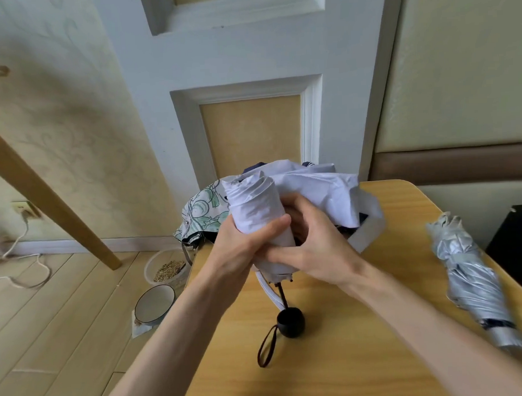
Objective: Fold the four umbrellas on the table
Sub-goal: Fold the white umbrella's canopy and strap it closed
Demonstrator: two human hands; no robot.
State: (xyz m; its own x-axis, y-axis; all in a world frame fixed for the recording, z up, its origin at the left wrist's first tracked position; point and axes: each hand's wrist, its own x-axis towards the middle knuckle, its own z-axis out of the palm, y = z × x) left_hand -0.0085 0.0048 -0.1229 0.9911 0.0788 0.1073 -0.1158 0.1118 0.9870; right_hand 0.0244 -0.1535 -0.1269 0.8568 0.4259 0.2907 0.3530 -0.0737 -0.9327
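both hands, left hand and right hand, grip the rolled white umbrella; a slack grip could let the roll unwind.

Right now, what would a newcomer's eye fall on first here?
The white umbrella, rolled into a tight bundle, stands out at the centre, gripped by the left hand and the right hand above the wooden table, its black handle below them. A crumpled silver umbrella lies near the table's right edge. A green-flowered umbrella peeks out behind the hands at the far left.
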